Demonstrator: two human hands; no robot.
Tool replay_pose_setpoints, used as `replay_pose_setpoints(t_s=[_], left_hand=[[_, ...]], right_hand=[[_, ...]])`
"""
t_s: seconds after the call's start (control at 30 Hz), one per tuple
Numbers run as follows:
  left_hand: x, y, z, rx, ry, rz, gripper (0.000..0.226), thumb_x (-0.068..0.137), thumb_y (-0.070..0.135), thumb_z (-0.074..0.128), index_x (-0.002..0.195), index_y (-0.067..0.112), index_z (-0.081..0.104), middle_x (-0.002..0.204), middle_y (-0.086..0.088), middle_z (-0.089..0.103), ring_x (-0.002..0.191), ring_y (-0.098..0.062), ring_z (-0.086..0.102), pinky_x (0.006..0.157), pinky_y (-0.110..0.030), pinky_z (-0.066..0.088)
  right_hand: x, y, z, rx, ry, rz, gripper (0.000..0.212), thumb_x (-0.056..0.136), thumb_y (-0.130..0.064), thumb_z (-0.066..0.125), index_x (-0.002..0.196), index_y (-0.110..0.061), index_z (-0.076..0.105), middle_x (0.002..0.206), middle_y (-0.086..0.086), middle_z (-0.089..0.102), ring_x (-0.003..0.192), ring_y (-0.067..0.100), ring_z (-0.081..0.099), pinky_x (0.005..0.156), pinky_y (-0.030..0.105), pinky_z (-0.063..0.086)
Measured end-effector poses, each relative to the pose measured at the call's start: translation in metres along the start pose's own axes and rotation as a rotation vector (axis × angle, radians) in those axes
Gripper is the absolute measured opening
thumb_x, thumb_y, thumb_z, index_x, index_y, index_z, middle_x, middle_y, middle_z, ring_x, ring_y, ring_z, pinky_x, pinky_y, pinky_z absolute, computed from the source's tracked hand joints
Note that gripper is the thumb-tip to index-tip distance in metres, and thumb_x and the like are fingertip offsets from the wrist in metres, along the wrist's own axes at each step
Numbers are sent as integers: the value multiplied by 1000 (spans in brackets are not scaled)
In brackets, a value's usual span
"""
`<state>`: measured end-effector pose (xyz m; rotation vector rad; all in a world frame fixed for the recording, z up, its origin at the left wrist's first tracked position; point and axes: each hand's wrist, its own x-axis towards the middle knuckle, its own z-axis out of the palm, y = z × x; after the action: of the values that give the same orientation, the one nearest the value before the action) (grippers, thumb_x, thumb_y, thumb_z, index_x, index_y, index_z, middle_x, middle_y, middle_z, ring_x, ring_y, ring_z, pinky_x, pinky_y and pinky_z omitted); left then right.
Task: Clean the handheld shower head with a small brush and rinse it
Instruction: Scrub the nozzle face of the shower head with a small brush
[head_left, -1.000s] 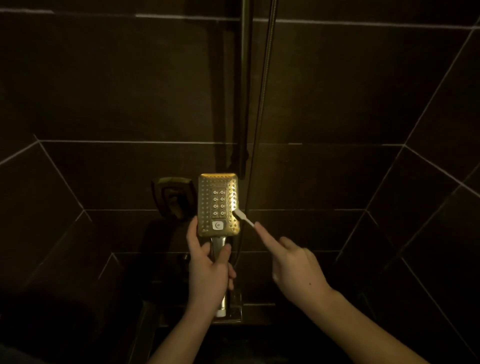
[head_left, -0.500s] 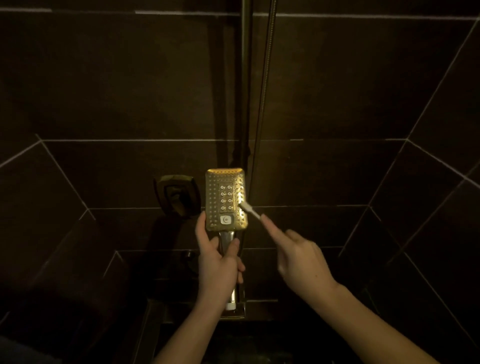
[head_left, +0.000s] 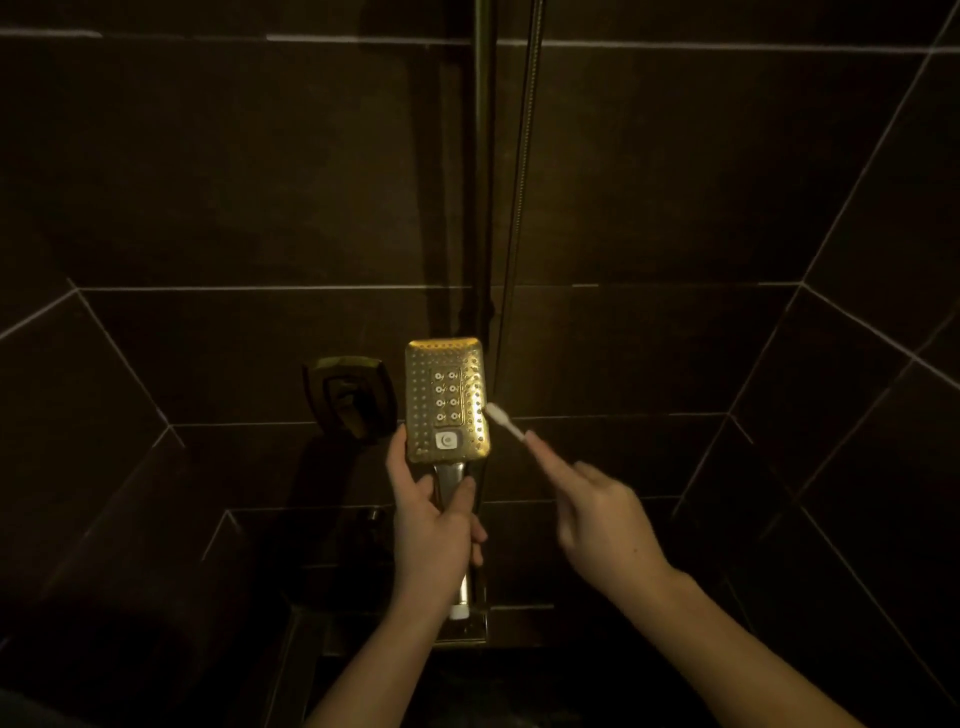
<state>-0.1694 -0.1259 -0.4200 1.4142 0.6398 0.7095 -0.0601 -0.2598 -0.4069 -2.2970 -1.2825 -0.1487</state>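
A rectangular gold shower head (head_left: 448, 400) with rows of nozzles and a white button faces me, held upright at centre. My left hand (head_left: 434, 525) grips its handle just below the head. My right hand (head_left: 597, 512) holds a small white brush (head_left: 503, 421), index finger stretched along the brush's handle. The bristle end touches the right edge of the shower head's face. The lower part of the brush handle is hidden inside my hand.
Dark tiled walls enclose the shower corner. A vertical rail (head_left: 483, 171) and a metal hose (head_left: 519, 182) run up the back wall. A metal wall fitting (head_left: 349, 400) sits left of the shower head. A metal valve block (head_left: 470, 621) lies below my left hand.
The brush tip has shifted slightly along the right side of the shower head's face. Both hands and the head have drifted a little in the view.
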Motion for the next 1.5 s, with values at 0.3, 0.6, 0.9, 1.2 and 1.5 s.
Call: replay_pose_setpoints(t_s=[0.3, 0.6, 0.9, 1.2, 1.5], left_hand=[[3, 6, -3, -6, -3, -14, 89, 98, 7, 63, 150, 61, 15, 111, 0, 71, 59, -22, 63, 48, -36, 52], [8, 15, -3, -59, 16, -2, 88, 99, 5, 61, 147, 64, 17, 110, -3, 71, 56, -21, 62, 45, -34, 50], [4, 13, 7, -44, 2, 10, 91, 99, 4, 60, 150, 62, 12, 111, -6, 70, 59, -21, 64, 47, -34, 52], [-1, 8, 13, 36, -54, -17, 94, 99, 6, 61, 150, 66, 10, 115, -4, 69, 60, -19, 66, 48, -35, 53], [-5, 4, 16, 17, -79, -51, 90, 100, 8, 59, 145, 70, 12, 121, -2, 68, 61, -20, 66, 50, -35, 53]], right_hand=[[-1, 2, -6, -68, -66, -15, 90, 96, -17, 51, 144, -55, -15, 96, -6, 53, 63, 5, 48, 57, 14, 37], [1, 1, -4, 23, -3, -17, 97, 94, -14, 52, 140, -60, -19, 94, -5, 53, 68, 9, 54, 66, 24, 51], [-5, -10, 5, 31, -14, 19, 98, 95, -15, 51, 135, -61, -26, 97, -6, 49, 74, 10, 56, 71, 26, 52], [-12, -8, 13, 12, -16, -14, 104, 94, -17, 51, 132, -64, -32, 96, -1, 55, 70, 14, 58, 66, 31, 54], [-20, -15, 6, -67, -145, -52, 90, 97, -22, 47, 139, -55, -26, 114, 1, 54, 85, 16, 61, 79, 30, 53]])
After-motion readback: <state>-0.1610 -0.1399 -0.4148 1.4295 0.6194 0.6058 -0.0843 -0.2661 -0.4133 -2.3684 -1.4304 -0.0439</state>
